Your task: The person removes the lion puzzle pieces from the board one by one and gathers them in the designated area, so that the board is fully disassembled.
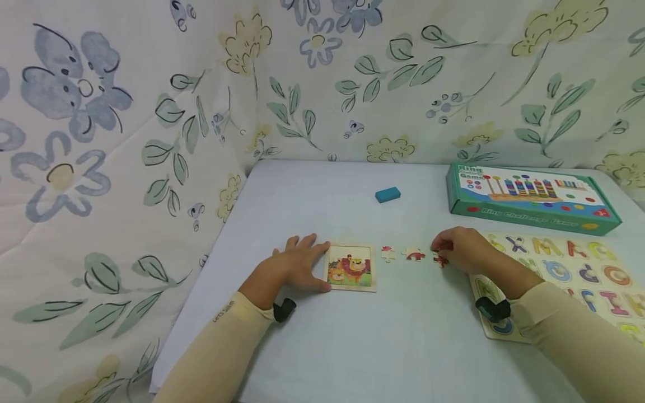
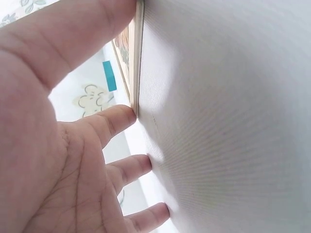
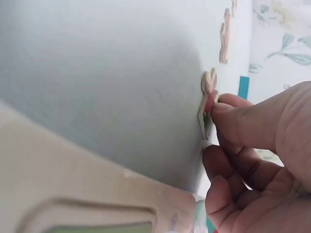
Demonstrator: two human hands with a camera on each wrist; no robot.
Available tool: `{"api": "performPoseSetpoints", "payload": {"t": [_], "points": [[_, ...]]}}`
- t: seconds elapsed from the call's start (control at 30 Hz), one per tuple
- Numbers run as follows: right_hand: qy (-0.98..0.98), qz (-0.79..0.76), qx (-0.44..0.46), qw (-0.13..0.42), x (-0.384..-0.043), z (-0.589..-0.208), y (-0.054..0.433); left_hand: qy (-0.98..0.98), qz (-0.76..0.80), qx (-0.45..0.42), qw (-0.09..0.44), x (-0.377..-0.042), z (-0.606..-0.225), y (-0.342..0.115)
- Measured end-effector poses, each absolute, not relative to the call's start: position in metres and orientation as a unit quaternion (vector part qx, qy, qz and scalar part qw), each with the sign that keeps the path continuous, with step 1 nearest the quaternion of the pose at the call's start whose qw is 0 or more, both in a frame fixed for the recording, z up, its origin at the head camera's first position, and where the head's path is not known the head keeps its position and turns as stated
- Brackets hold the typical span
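In the head view a small wooden puzzle tray [image 1: 373,268] with a lion picture lies on the white table. My left hand [image 1: 301,263] is spread beside it, thumb and index finger touching its left edge; the left wrist view shows the fingertips [image 2: 127,112] against that edge. To the tray's right lie two loose jigsaw pieces, one pale with red [image 1: 388,253] and one with a red arc [image 1: 415,255]. Farther right, my right hand [image 1: 466,249] pinches a red and green jigsaw piece [image 3: 208,104] between thumb and finger, partly hidden by them.
A wooden alphabet board [image 1: 509,337] lies under the right forearm. Behind it stands a green Ring Challenge Game box [image 1: 534,197]. A teal block [image 1: 388,194] sits toward the back of the table. Floral cloth [image 1: 302,112] hangs along the back and left.
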State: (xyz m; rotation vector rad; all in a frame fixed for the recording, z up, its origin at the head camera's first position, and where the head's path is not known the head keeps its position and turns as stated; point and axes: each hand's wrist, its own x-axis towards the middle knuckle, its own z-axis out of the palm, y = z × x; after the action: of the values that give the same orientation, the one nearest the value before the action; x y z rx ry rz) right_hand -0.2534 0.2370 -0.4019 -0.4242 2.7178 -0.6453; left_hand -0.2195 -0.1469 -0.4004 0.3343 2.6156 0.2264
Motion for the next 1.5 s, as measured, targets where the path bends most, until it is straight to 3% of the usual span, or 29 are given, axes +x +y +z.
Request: {"api": "performPoseSetpoints", "payload": {"t": [0.3,0.83,1.23,1.5], "points": [[0.955,-0.216,-0.136,0.154,-0.256,-0.395,0.208,0.958,0.093,0.120,0.242,-0.220,-0.400,-0.151],[0.941,-0.146,-0.256,0.168,-0.236,-0.393,0.049,0.957,0.088,0.130,0.245,-0.221,-0.401,-0.147],[0.939,-0.184,-0.239,0.166,-0.231,-0.398,0.035,0.959,0.077,0.128,0.242,-0.221,-0.399,-0.145],[0.919,-0.279,-0.249,0.126,-0.233,-0.401,0.038,0.959,0.076,0.122,0.244,-0.221,-0.400,-0.150]]}}
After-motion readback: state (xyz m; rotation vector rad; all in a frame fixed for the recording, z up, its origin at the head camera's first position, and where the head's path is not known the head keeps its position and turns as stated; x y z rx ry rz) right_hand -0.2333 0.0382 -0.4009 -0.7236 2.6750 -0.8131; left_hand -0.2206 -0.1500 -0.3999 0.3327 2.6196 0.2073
